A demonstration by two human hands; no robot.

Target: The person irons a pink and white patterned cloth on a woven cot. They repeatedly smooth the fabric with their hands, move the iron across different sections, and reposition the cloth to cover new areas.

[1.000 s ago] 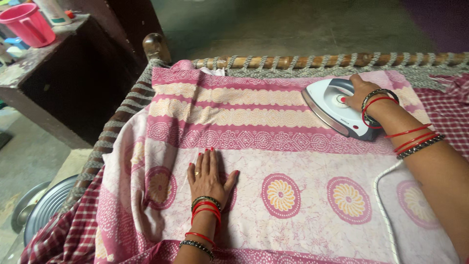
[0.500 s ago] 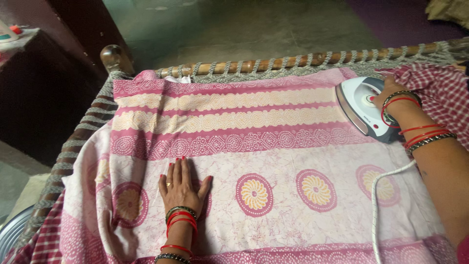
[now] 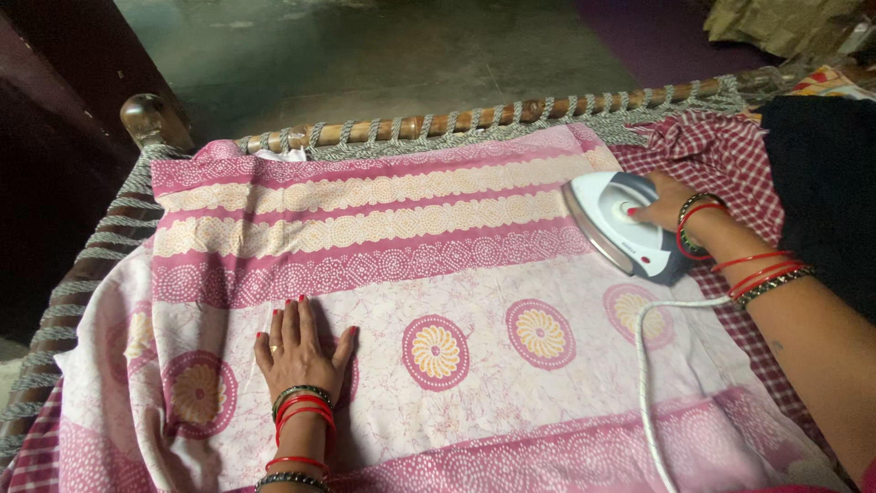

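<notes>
While I look down from the head view, entries as follows.
Edges: pink patterned cloth [image 3: 438, 274] reaches the cot's rope-wound wooden rail [image 3: 474, 119]; red checked sheet [image 3: 721, 151] shows past its right edge.
Open room: bare cloth between my hands.
Left hand [image 3: 299, 351]: flat, fingers spread, gripping nothing.
Right hand [image 3: 664, 203]: closed on white electric iron [image 3: 616, 224] at cloth's right edge; white cord [image 3: 643, 383] trails toward me.

Left hand [image 3: 299, 351] is pressed flat, fingers spread, on the pink patterned cloth [image 3: 438, 274] laid over a rope-strung cot [image 3: 474, 119]. Right hand [image 3: 664, 203] grips the white iron [image 3: 620, 236] sitting on the cloth's right edge, its white cord [image 3: 644, 365] trailing down across the fabric.
</notes>
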